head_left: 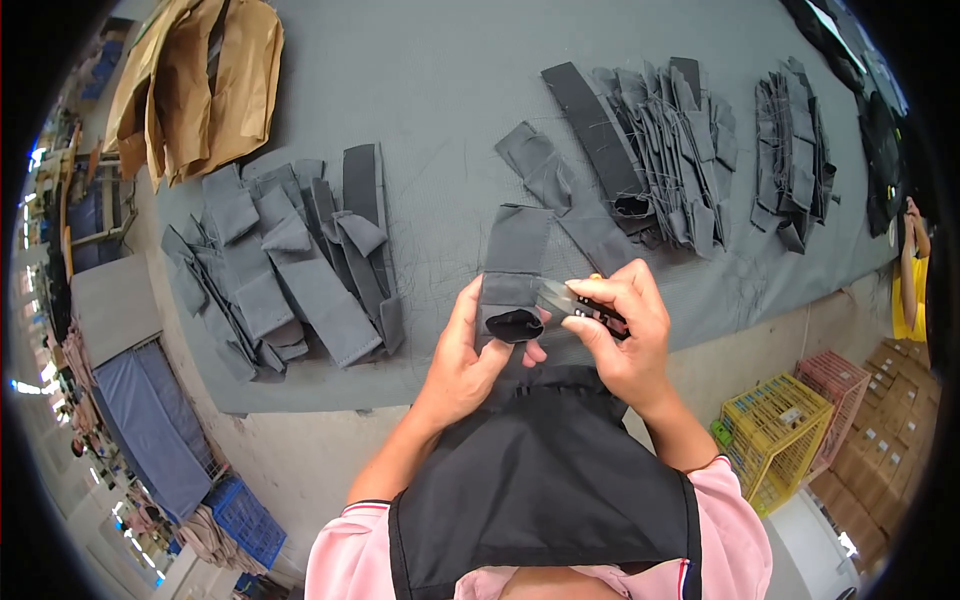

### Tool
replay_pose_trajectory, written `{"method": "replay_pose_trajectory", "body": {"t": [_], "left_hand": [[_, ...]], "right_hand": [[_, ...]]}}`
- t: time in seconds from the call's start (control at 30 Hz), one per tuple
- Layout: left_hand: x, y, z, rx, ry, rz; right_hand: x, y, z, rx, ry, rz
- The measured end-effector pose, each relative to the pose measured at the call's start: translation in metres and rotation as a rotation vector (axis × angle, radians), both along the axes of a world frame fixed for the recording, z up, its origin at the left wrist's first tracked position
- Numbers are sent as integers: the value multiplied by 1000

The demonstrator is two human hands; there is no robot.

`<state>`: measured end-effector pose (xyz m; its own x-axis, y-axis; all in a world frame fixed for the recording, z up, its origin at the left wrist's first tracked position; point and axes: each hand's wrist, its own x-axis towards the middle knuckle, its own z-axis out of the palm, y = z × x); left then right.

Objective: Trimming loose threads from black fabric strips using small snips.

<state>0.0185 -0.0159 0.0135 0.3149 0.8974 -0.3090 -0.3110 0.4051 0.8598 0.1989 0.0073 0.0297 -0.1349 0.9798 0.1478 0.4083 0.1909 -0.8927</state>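
My left hand (468, 352) grips a folded dark grey fabric piece (514, 270) near its lower open end, holding it upright over the table's front edge. My right hand (625, 325) is closed around small thread snips (585, 305) with a black handle, the metal blades pointing left and touching the fabric's lower right edge. A black apron (545, 480) covers my front below both hands.
The grey table (440, 90) carries a pile of grey pieces (285, 265) at left, a larger pile (655, 150) at right and another stack (793, 160) further right. Brown paper (195, 85) lies far left. Yellow crate (775, 430) and pink crate (835, 385) stand on the floor at right.
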Motion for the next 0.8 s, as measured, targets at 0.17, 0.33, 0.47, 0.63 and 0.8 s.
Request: {"method": "replay_pose_trajectory", "body": {"t": [0.17, 0.33, 0.47, 0.63, 0.8], "left_hand": [[1, 1, 6, -4, -16, -20], [0, 2, 9, -28, -55, -14], [-1, 2, 11, -91, -159, 22], [-1, 2, 13, -101, -142, 16], [-1, 2, 14, -105, -135, 18]], "right_hand": [[-1, 0, -1, 135, -138, -83], [0, 2, -9, 390, -269, -87], [2, -2, -4, 348, -364, -50], [-3, 3, -7, 418, -383, -30], [-3, -2, -10, 455, -467, -30]]}}
